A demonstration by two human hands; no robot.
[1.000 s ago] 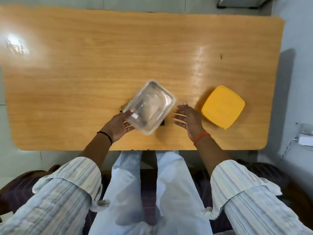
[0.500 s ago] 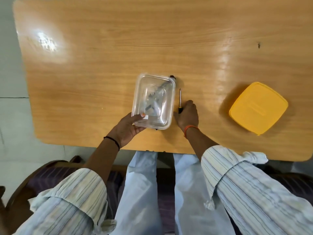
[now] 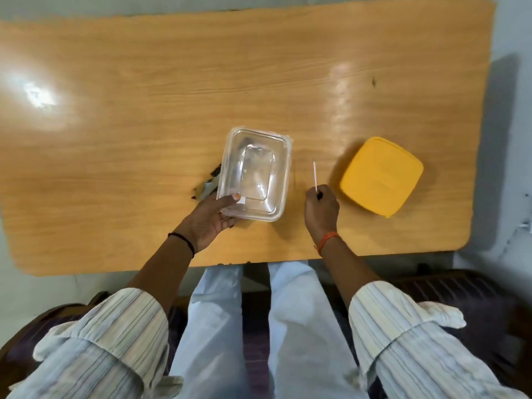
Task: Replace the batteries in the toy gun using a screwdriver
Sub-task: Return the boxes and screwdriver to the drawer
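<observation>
Table (image 3: 144, 116): left hand (image 3: 205, 223) grips clear box (image 3: 254, 174); right hand (image 3: 321, 211) fingers pinch screwdriver (image 3: 315, 177).

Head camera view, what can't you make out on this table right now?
- Toy gun: mostly hidden under the upturned clear container; only a dark bit shows beside it.
- Screwdriver: the right hand covers its handle; the tip is too thin to tell its type.
- Batteries: none visible.

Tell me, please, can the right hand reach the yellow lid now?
Probably yes. The right hand lies just beside the yellow lid with bare table between. However, it grips the screwdriver, so its fingers are occupied.
</observation>
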